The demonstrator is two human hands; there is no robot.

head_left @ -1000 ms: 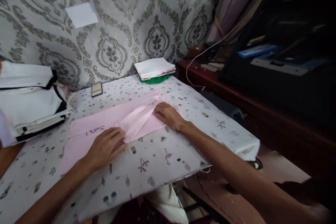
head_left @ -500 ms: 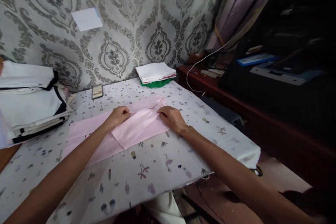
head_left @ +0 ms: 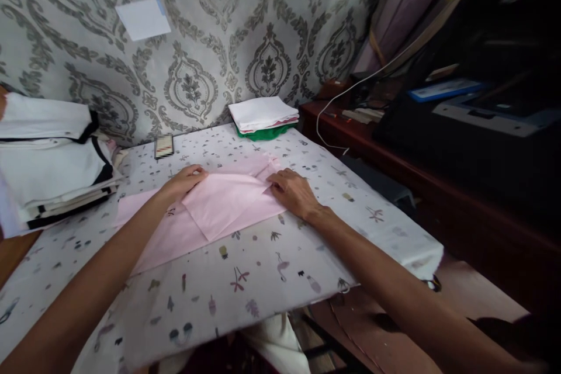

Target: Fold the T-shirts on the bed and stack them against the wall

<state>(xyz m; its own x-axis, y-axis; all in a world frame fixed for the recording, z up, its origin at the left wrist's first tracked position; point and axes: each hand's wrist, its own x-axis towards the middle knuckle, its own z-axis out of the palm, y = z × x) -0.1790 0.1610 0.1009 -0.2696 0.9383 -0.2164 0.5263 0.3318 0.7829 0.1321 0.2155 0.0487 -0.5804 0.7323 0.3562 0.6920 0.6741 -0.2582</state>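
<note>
A pink garment [head_left: 223, 201] lies folded lengthwise on the table, with a flap turned over its middle. My left hand [head_left: 186, 180] pinches the far left edge of that flap between thumb and fingers. At the flap's right end, my right hand [head_left: 293, 190] has its fingers bent down and closed on the pink fabric. A small dark print on the garment is partly covered by my left forearm. Whether the garment is a shirt or something else, I cannot tell.
The table wears a white patterned cloth [head_left: 280, 280]. At the left stands a tall stack of white and black clothes [head_left: 52, 166]. A phone [head_left: 164, 146] lies near the wall, and a smaller stack of white and green cloths [head_left: 263, 117] sits at the back. A white cable [head_left: 322, 123] hangs at the right.
My left hand has shifted left and slightly away, drawing the flap's edge out so it spreads wider and flatter. My right hand stays at the flap's right end. The view has tilted slightly.
</note>
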